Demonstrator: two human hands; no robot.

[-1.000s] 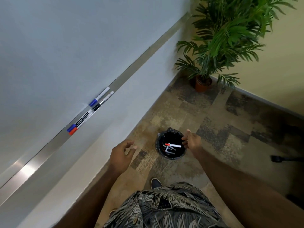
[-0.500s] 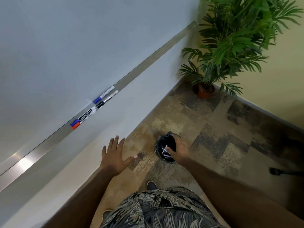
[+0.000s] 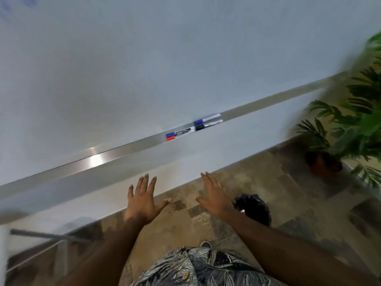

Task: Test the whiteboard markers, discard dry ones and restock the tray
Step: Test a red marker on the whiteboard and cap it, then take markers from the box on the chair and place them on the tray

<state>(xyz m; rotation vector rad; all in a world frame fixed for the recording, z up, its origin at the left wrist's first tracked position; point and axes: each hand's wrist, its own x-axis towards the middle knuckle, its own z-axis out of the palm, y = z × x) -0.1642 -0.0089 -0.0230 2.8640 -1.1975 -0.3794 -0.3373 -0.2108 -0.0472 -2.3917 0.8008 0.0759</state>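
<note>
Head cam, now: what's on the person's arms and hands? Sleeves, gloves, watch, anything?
Nothing worn on them. Left hand and right hand are bare: no gloves, rings or watch visible. Both forearms are bare, no sleeve in view. Only clothing shown: a grey-and-black leaf-print shirt with a pale button.

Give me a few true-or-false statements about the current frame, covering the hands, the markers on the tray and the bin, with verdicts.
1. The left hand and the right hand both hold nothing, with their fingers spread. True.
2. Four markers lie on the tray. True.
3. All the marker caps are black. False: two caps are blue, one is black and one is red.
4. The black bin stands to the left of the left hand. False: the bin stands to the right of the right hand.
</note>
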